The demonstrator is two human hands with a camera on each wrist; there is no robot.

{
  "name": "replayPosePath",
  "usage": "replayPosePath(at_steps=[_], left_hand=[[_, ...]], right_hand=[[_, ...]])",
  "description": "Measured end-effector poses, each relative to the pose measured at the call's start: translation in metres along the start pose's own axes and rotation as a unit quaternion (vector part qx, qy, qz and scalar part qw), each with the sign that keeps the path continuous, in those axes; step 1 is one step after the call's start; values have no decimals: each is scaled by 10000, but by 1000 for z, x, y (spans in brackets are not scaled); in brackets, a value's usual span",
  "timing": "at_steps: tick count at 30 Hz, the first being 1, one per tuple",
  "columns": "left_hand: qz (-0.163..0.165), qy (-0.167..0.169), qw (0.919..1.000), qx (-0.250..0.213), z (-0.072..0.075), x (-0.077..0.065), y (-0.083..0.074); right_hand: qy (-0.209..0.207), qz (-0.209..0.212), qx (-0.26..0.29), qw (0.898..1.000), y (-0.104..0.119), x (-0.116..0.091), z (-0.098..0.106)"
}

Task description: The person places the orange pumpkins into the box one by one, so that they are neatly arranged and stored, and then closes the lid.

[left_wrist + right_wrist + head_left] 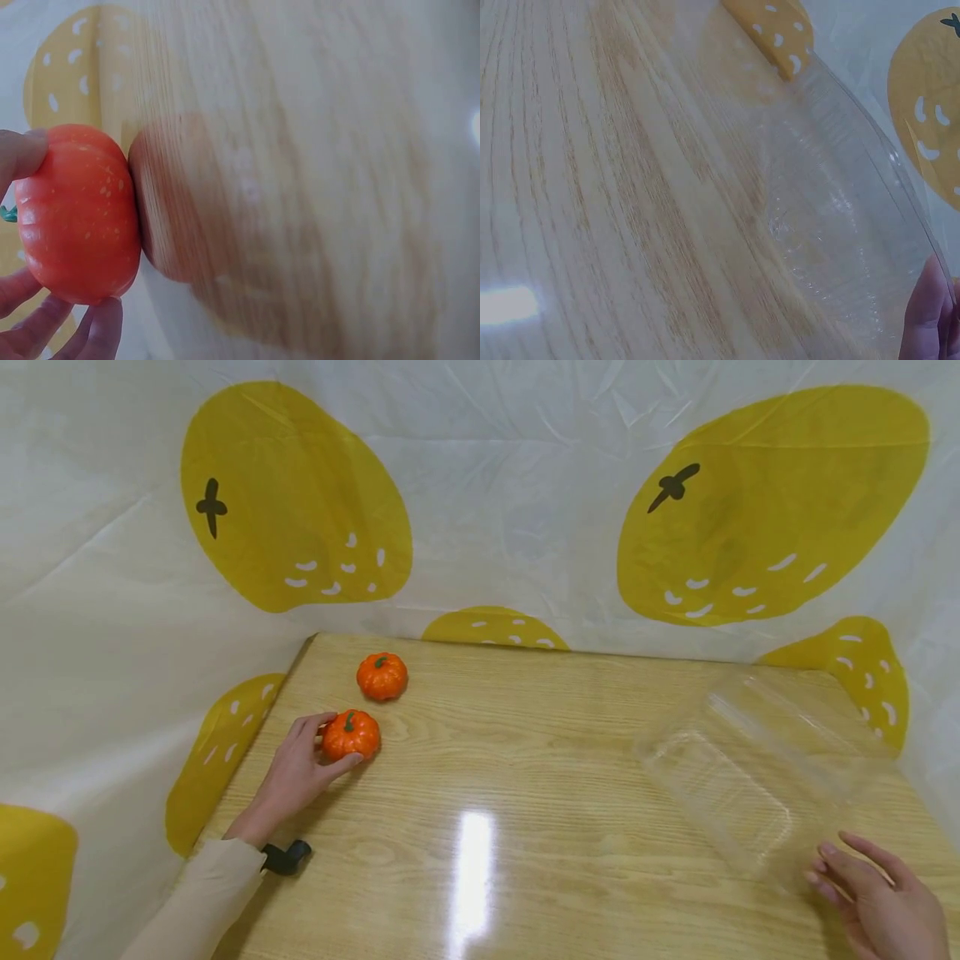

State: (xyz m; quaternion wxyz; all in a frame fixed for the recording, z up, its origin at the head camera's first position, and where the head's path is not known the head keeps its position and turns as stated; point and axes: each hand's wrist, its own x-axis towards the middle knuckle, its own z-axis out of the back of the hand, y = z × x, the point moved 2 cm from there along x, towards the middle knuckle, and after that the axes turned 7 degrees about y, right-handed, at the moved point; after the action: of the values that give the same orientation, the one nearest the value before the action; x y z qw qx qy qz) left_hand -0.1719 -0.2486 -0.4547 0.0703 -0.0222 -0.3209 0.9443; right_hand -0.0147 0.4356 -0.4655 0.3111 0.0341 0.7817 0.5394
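Note:
Near the table's left side, my left hand (296, 768) grips a small orange pumpkin (351, 737) with a green stem. The left wrist view has the thumb on one side of this pumpkin (79, 214) and the fingers curled round the other, close over the wood. Just behind it sits a second orange pumpkin (382, 677). At the right, a clear plastic clamshell container (720, 793) lies with its lid folded out. My right hand (881, 893) is at its near corner; in the right wrist view, fingers pinch the rim of the container (840, 217).
The wooden table (525, 760) reflects a bright light strip toward its front. A white cloth (510, 502) with yellow fruit prints hangs behind the table and along its left side.

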Motion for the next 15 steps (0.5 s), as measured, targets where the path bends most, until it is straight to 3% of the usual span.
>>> replayPosePath(at_steps=[10, 15], left_hand=[[-32, -7, 10000, -7, 1, 1, 1], [-42, 12, 10000, -43, 1, 1, 1]], right_hand=[[-85, 194, 254, 9995, -4, -5, -1], [-259, 96, 180, 9995, -3, -7, -4]])
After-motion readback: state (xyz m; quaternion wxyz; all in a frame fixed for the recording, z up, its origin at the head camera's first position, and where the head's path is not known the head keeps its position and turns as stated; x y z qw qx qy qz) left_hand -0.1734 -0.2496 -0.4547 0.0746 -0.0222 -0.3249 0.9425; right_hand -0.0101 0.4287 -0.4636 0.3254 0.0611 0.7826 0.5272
